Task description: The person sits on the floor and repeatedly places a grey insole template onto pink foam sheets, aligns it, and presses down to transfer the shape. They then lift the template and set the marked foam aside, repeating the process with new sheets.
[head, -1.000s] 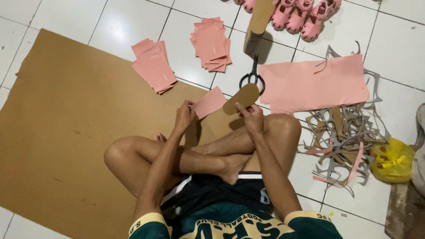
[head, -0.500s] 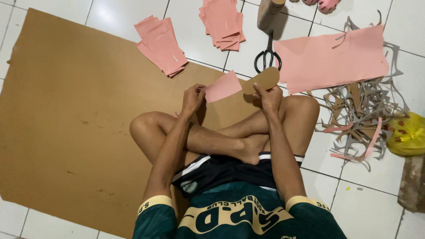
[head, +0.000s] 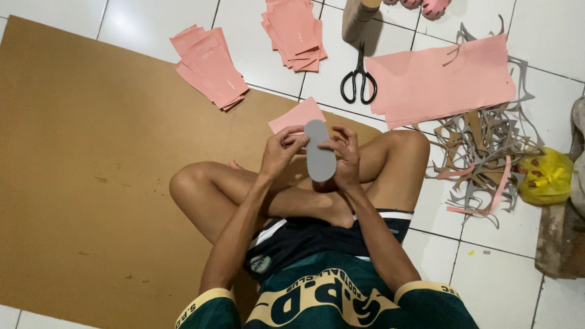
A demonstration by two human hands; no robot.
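Observation:
I sit cross-legged on a large brown cardboard sheet (head: pixel 91 183). Both hands hold a grey sole-shaped piece (head: pixel 319 152) upright over my knees. My left hand (head: pixel 282 148) pinches its upper left edge together with a pink rectangular piece (head: pixel 295 116) that sticks out behind it. My right hand (head: pixel 345 155) grips the sole's right side, fingers curled around it.
Two stacks of pink pieces lie ahead, one (head: pixel 210 66) on the cardboard edge, one (head: pixel 297 31) on the tiles. Black scissors (head: pixel 359 78) lie beside a large pink sheet (head: pixel 442 79). Grey and brown offcuts (head: pixel 481 146) and a yellow bag (head: pixel 544 176) sit at the right.
The sole piece has been turned from its brown side to its grey side and raised upright between both hands. The view has shifted down toward my lap.

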